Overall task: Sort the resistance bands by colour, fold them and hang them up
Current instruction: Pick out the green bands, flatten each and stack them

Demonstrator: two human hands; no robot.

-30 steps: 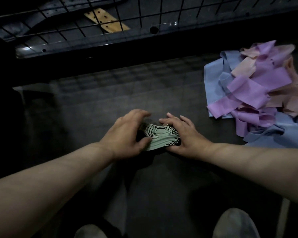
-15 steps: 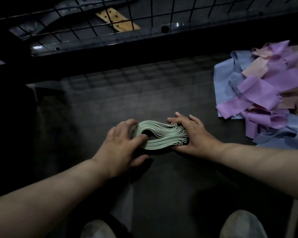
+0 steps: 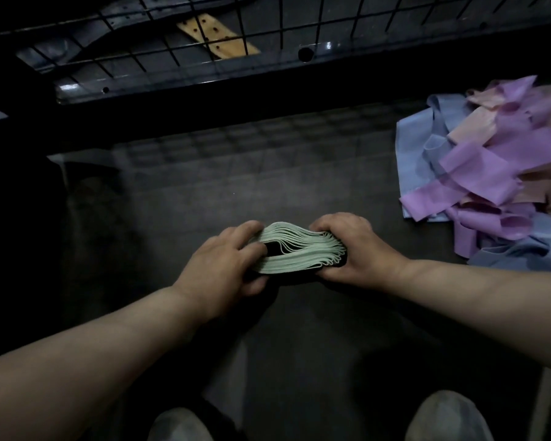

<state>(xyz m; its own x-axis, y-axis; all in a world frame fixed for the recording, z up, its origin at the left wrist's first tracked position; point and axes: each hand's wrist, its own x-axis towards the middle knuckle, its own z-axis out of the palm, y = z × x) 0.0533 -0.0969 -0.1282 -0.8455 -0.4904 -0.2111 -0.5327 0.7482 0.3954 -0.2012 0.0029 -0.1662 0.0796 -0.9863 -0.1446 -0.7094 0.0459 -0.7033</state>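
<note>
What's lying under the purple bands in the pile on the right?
Under the purple bands, blue bands and pink bands show, all on the dark table. Whatever lies deeper in the pile is covered.

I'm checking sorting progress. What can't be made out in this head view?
- Both ends of the green band stack: head view, covered by the left hand and right hand gripping it.
- Full extent of the mixed pile: head view, cut off by the right edge.
- Any hooks on the wire grid: head view, too dark.
</note>
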